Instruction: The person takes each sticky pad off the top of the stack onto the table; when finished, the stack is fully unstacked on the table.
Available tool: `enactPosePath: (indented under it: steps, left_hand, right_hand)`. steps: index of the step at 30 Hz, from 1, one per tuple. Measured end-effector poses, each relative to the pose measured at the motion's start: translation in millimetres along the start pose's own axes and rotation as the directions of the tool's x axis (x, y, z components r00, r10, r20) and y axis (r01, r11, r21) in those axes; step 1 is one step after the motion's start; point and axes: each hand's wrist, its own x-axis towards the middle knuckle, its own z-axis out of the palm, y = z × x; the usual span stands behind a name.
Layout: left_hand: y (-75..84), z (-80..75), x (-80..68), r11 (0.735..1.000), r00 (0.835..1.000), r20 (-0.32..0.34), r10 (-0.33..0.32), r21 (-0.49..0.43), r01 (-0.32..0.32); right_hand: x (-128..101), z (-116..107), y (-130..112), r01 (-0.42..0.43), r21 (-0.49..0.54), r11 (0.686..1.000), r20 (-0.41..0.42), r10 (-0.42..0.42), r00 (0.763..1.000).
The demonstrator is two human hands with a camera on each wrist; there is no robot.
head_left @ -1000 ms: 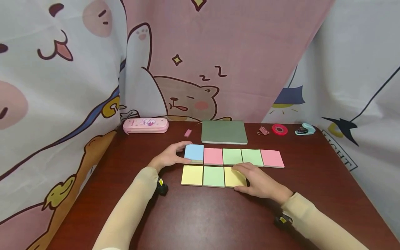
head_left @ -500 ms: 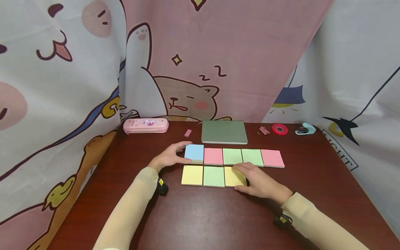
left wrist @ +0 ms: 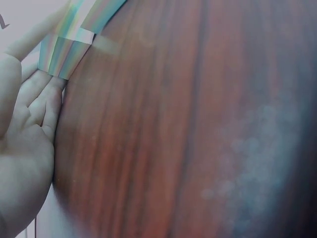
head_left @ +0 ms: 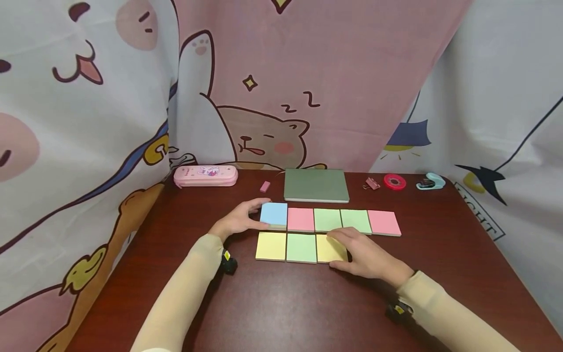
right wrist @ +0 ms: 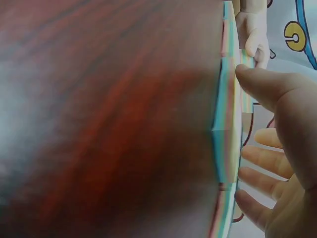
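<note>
My left hand (head_left: 237, 218) holds the left edge of a blue sticky-note pad (head_left: 273, 214), thumb at its near corner and fingers at its far one. In the left wrist view the striped layers of the pad (left wrist: 64, 55) show at the fingers. My right hand (head_left: 368, 255) grips a yellow sticky-note pad (head_left: 329, 248) at the right end of the near row, thumb on the near edge and fingers over the far one. Left of it lie a green pad (head_left: 301, 248) and another yellow pad (head_left: 270, 246). A pink pad (head_left: 301, 220) sits right of the blue one.
Two green pads, one here (head_left: 355, 221), and a pink pad (head_left: 384, 223) continue the far row. Behind stand a pink pencil case (head_left: 205, 176), eraser (head_left: 265, 187), green notebook (head_left: 315, 185), binder clip (head_left: 372, 183), red tape roll (head_left: 395, 182) and light-blue stapler (head_left: 431, 181). Printed cloth surrounds the table.
</note>
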Motion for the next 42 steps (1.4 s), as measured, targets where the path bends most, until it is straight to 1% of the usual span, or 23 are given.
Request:
enactPosePath:
  steps: [3, 5, 9, 12, 15, 19, 23, 27, 32, 37, 40, 42]
  left_hand:
    - [0.3, 0.6, -0.4, 1.000, 1.000, 0.006, 0.000, -0.006, 0.000]
    - [0.5, 0.8, -0.9, 1.000, 1.000, 0.005, 0.001, -0.005, -0.001]
    - [0.3, 1.2, -1.3, 1.000, 1.000, 0.001, -0.005, 0.006, 0.005]
    - [0.1, 1.2, -1.5, 1.000, 1.000, -0.004, -0.009, 0.013, 0.009]
    - [-1.2, 1.1, -1.9, 1.000, 1.000, -0.006, -0.011, 0.024, 0.012]
    - [-1.9, 0.5, -1.8, 1.000, 1.000, -0.001, -0.001, 0.028, 0.001]
    - [-1.0, -0.1, -1.3, 1.000, 1.000, 0.003, 0.015, 0.006, -0.015]
    - [0.9, 0.0, -1.0, 1.000, 1.000, 0.003, 0.017, -0.001, -0.017]
    - [2.1, 1.2, -1.2, 1.000, 1.000, 0.004, 0.014, -0.008, -0.014]
    - [1.4, 0.2, -1.5, 1.000, 1.000, 0.008, 0.011, -0.023, -0.011]
    - [0.9, -0.2, -1.2, 0.999, 1.000, 0.010, 0.015, -0.032, -0.014]
    - [0.4, -0.3, -0.9, 0.999, 1.000, 0.008, 0.024, -0.029, -0.024]
  right_hand:
    - [5, -5, -3, 0.018, -0.017, 1.000, -0.039, -0.018, 0.999]
    - [13, -7, -6, 0.027, -0.019, 0.999, -0.062, -0.028, 0.998]
    - [40, -10, -14, 0.017, 0.011, 1.000, -0.065, -0.017, 0.998]
    - [69, -9, -20, -0.009, 0.052, 0.999, -0.031, 0.011, 0.999]
    - [98, -2, -24, -0.028, 0.081, 0.996, 0.021, 0.026, 0.999]
    - [133, 11, -29, -0.001, 0.110, 0.994, 0.080, -0.008, 0.997]
    - [155, 23, -35, 0.012, 0.148, 0.989, 0.140, -0.033, 0.990]
    - [165, 31, -38, -0.025, 0.142, 0.990, 0.192, -0.003, 0.981]
    - [171, 34, -38, -0.040, 0.089, 0.995, 0.200, 0.022, 0.979]
    - [170, 29, -36, -0.033, 0.097, 0.995, 0.162, 0.017, 0.987]
    - [163, 22, -33, -0.024, 0.112, 0.993, 0.110, 0.011, 0.994]
    - [155, 15, -29, -0.017, 0.119, 0.993, 0.073, 0.008, 0.997]
